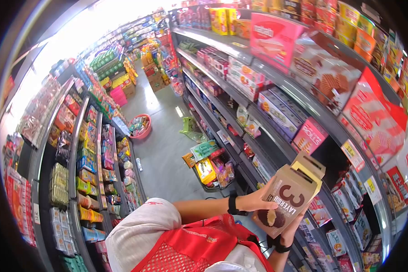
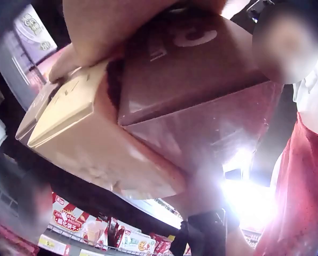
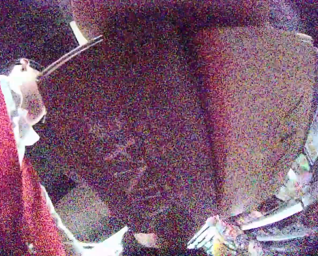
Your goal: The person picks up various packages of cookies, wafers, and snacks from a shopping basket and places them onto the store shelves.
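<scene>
Several small cartons are held together in front of the shelf: a brown box [image 1: 285,199] printed "3" and "LAYER", a yellow one [image 1: 318,185] and another brown one [image 1: 309,164] behind. My left hand [image 1: 257,199] grips them from the left, its thumb on the front box. From below and the right, my right hand [image 1: 291,228] holds the front box, its fingers partly hidden. The left wrist view shows the brown box [image 2: 196,112] against the yellow box [image 2: 89,128], under my left hand [image 2: 111,29]. Grainy, dark box faces [image 3: 255,117] fill the right wrist view.
Stocked shelves [image 1: 240,56] line the right side, with wafer bags [image 1: 326,72] close by. Another stocked shelf [image 1: 47,158] stands left. On the aisle floor [image 1: 161,145] are a pink basket [image 1: 143,131] and a filled basket [image 1: 213,186] near my body.
</scene>
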Demonstrator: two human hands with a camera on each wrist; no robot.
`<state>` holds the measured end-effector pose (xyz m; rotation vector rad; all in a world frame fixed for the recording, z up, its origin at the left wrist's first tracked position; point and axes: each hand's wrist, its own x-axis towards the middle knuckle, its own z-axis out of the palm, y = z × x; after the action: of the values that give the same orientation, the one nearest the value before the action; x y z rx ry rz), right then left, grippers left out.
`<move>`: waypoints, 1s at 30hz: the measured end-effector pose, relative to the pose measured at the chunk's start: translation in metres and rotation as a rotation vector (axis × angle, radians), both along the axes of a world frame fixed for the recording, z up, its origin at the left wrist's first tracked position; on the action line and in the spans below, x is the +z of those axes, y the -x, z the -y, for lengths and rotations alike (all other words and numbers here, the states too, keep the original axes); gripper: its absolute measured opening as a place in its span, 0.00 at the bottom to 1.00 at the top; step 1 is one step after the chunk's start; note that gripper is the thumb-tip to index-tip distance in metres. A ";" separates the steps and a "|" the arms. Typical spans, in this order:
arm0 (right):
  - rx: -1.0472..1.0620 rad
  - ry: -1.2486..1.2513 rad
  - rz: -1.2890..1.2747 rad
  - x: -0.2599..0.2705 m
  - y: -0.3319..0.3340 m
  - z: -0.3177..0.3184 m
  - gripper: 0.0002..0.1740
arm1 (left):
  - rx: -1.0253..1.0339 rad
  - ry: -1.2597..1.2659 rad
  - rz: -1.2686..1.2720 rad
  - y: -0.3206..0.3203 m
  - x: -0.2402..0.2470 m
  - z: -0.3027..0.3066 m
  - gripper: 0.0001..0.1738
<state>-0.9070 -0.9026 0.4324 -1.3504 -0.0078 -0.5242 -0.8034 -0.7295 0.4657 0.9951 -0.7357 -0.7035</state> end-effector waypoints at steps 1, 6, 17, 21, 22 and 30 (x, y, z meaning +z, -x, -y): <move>0.020 -0.027 0.010 -0.006 0.000 -0.015 0.44 | 0.018 0.014 0.007 0.001 -0.001 -0.016 0.64; 0.158 0.102 -0.011 -0.011 -0.018 -0.103 0.46 | 0.117 -0.001 -0.013 -0.004 -0.015 -0.114 0.64; 0.509 0.242 -0.175 0.023 -0.098 -0.388 0.49 | 0.345 0.013 -0.269 -0.033 -0.077 -0.399 0.58; 0.623 0.498 -0.144 0.005 -0.141 -0.438 0.57 | 0.390 0.041 -0.378 -0.041 -0.080 -0.483 0.50; 0.650 0.510 -0.153 0.002 -0.150 -0.452 0.60 | 0.374 0.015 -0.414 -0.045 -0.083 -0.501 0.46; 0.855 0.444 -0.198 0.008 -0.232 -0.534 0.79 | 0.542 0.100 -0.389 -0.102 -0.076 -0.581 0.43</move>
<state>-0.6749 -0.3691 0.4405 -1.6634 -0.5431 0.3568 -0.7017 -0.1482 0.3898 0.8768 -0.1420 -0.3616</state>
